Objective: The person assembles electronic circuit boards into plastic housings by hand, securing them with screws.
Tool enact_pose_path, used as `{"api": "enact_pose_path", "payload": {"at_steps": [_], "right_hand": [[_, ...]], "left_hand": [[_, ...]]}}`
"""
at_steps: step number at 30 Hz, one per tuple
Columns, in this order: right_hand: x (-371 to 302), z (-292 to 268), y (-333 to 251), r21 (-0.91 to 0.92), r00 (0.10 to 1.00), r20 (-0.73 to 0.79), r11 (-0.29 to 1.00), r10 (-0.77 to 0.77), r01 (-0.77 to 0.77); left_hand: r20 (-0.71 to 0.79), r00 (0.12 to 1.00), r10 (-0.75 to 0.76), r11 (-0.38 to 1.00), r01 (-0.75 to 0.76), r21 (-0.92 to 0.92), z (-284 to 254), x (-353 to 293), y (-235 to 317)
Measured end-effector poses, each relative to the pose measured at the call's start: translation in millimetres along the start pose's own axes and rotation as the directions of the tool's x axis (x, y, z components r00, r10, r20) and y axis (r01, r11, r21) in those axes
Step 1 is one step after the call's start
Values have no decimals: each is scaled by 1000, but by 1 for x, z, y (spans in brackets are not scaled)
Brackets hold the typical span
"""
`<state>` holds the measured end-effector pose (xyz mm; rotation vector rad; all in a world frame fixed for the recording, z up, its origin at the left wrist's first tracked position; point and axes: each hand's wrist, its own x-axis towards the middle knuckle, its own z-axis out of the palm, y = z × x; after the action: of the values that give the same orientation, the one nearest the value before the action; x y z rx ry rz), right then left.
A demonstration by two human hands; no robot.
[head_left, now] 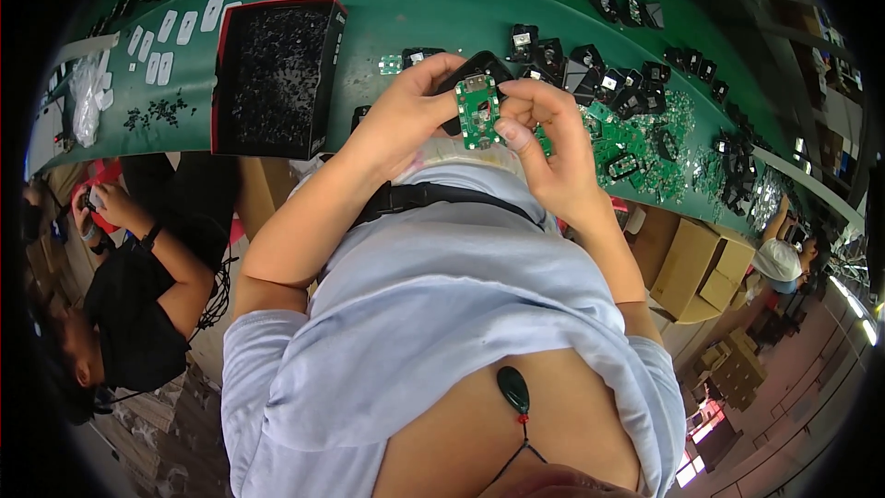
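Observation:
A green circuit board (470, 124) stands tilted between my two hands, in front of a black plastic casing (487, 65). My left hand (410, 115) is closed around the casing from the left, its thumb along the board's left edge; its other fingertips are hidden behind. From the right, my right hand (551, 138) has bent fingers, with the thumb against the board's right edge and the index finger by the casing. Whether a smaller part sits in those right fingers is hidden. Just right of my hands lies a pile of loose green circuit boards (636, 143).
Left on the green table (396, 18) stands a black box (334, 83) of small black parts, beside white flat pieces (187, 28). Several black casings (585, 74) lie at the right. A person (138, 286) sits left, another far right. A cardboard box (691, 263) stands below the table.

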<state>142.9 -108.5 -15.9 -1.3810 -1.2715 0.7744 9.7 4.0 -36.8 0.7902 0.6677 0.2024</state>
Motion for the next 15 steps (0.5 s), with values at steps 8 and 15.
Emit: {"api": "enact_pose_path", "payload": {"at_steps": [8, 15], "right_hand": [[5, 2, 6, -321, 955, -63, 912, -291, 256], [8, -4, 8, -552, 898, 9, 747, -439, 370]], "left_hand": [[-99, 980, 173, 982, -165, 87, 7, -5, -1], [-152, 934, 322, 899, -252, 358, 14, -11, -3]]}}
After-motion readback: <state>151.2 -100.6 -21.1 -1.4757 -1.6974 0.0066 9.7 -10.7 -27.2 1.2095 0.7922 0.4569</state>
